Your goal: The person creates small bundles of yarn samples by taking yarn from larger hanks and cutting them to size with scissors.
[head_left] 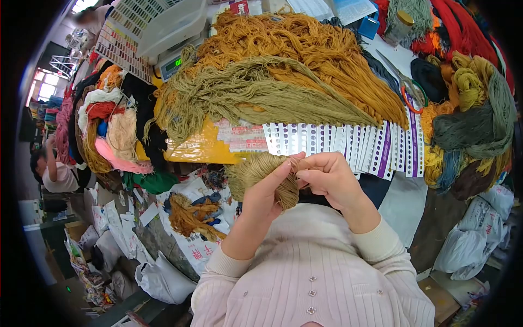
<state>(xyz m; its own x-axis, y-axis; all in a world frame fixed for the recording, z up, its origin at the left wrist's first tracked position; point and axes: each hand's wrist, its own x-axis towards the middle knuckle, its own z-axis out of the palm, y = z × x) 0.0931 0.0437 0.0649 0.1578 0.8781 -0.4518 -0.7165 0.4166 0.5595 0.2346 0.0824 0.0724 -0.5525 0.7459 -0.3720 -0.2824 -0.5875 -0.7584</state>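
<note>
My left hand [267, 191] is wrapped round a bundled skein of khaki yarn [248, 177], held over the table's near edge. Close against it, my right hand [327, 177] has its thumb and forefinger pinched together at the skein's right side. What sits between those fingertips is too small to make out. Beyond my hands, a long heap of olive-green yarn [245, 90] lies across a larger pile of golden-brown yarn [310, 46]. White cards with punched holes [321, 140] are fanned out just past my fingers.
Orange-handled scissors [407, 90] lie to the right, beside dark and coloured yarn heaps [468, 128]. A digital scale [173, 66] and a clear plastic tub [171, 30] stand at the back left. Another person [57, 171] sits far left. Plastic bags [163, 278] are on the floor.
</note>
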